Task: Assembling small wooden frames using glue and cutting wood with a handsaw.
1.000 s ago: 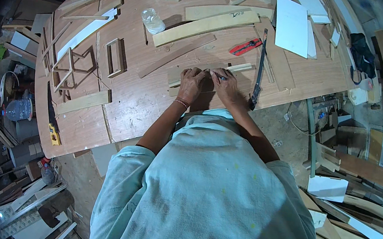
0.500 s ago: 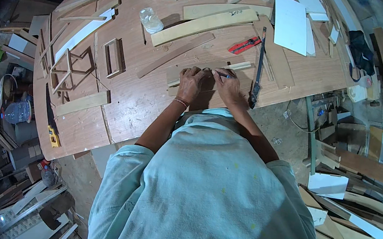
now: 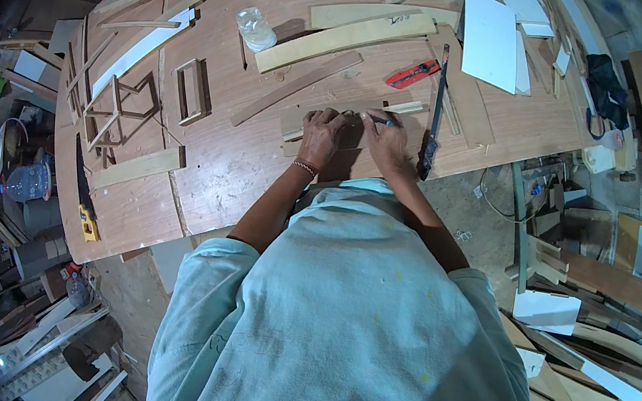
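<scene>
On the near side of the workbench lies a flat light-brown wooden board [image 3: 292, 121], partly covered by my hands. My left hand [image 3: 319, 136] rests on it with curled fingers pressing down, and a string bracelet circles that wrist. Close beside it, my right hand [image 3: 388, 146] is closed around a thin dark pen-like tool [image 3: 382, 119], whose exact kind is too small to make out. A pale narrow wood strip [image 3: 406, 107] lies just beyond my right fingers. Shadow between the hands hides the tool's tip.
Farther off are a red utility knife [image 3: 413, 74], a clear plastic jar [image 3: 255, 30], and a curved pale plank [image 3: 347, 43]. A long dark bar [image 3: 435, 114] lies right of my hands. Small wooden frames [image 3: 190, 92] and a yellow-handled handsaw [image 3: 88, 224] are at left.
My right hand has shifted slightly to the right and turned a little, with the pen-like tool still in it. The left hand stays almost in place on the board.
</scene>
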A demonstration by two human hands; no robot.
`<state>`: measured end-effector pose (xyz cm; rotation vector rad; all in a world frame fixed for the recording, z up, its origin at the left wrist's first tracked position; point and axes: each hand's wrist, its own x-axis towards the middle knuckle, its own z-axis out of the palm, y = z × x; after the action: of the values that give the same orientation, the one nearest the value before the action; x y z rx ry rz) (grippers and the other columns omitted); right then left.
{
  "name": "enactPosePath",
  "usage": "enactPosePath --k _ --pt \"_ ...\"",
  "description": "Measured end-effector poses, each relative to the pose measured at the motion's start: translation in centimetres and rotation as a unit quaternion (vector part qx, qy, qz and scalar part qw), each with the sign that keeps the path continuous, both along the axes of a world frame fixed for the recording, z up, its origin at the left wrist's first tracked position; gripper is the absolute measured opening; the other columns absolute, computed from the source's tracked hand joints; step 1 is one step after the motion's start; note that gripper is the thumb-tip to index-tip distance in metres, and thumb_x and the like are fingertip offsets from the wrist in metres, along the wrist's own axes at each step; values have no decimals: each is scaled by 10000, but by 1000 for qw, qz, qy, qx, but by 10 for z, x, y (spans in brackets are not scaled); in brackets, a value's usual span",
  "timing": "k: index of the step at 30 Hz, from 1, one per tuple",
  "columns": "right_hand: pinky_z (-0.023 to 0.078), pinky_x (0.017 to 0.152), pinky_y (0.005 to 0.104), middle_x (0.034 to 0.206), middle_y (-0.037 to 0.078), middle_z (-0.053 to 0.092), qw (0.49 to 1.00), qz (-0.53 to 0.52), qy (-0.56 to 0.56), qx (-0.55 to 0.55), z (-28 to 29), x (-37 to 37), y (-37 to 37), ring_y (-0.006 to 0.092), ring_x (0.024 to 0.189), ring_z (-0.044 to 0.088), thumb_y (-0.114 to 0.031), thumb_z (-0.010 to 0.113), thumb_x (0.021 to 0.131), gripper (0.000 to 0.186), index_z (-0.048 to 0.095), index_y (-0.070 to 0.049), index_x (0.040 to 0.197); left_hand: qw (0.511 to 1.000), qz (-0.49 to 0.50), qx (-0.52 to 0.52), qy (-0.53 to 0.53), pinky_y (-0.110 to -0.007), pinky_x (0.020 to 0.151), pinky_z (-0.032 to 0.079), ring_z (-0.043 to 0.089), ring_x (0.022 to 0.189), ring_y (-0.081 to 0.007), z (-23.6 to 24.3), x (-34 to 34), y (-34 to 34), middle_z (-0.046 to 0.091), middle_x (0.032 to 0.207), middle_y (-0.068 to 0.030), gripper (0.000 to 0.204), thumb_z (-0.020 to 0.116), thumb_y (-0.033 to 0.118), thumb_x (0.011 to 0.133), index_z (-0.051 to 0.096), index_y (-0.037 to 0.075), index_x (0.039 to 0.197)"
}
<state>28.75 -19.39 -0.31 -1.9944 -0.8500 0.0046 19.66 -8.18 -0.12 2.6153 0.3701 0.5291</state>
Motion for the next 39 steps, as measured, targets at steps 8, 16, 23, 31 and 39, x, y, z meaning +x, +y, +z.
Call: enactPosePath --k 8,16,23,31,39 --pt "407 659 343 694 103 565 996 14 -81 -21 -8 4 8 278 692 506 -269 497 754 214 582 -75 784 1000 2 3 8 -380 765 325 478 805 -269 1 3 -1 510 848 -72 240 506 74 660 529 107 897" --pt "415 601 343 689 111 565 985 -36 -17 -165 52 -13 -10 267 647 522 -232 499 753 200 584 -51 748 1000 12 -4 -5 -376 764 321 476 795 -267 -5 1 0 511 836 -79 213 498 83 667 540 99 876" --pt "342 700 361 705 37 581 994 -9 -94 -59 -17 4 7 211 752 506 -272 525 734 156 591 -134 763 1000 3 6 -4 -376 763 321 475 794 -258 -3 2 0 505 827 -75 224 497 84 669 537 100 889" --pt "294 707 350 696 10 562 984 19 -172 -38 0 2 2 183 749 490 -214 552 708 91 578 -129 726 1000 17 15 0 -373 761 319 477 791 -254 -5 2 -1 508 826 -67 241 498 108 676 546 126 911" --pt "284 722 353 726 6 563 987 30 -152 -50 10 2 0 177 785 481 -219 541 715 119 569 -116 767 1000 13 13 6 -391 796 291 477 795 -233 -8 2 -1 514 831 -64 259 439 119 708 546 138 943"
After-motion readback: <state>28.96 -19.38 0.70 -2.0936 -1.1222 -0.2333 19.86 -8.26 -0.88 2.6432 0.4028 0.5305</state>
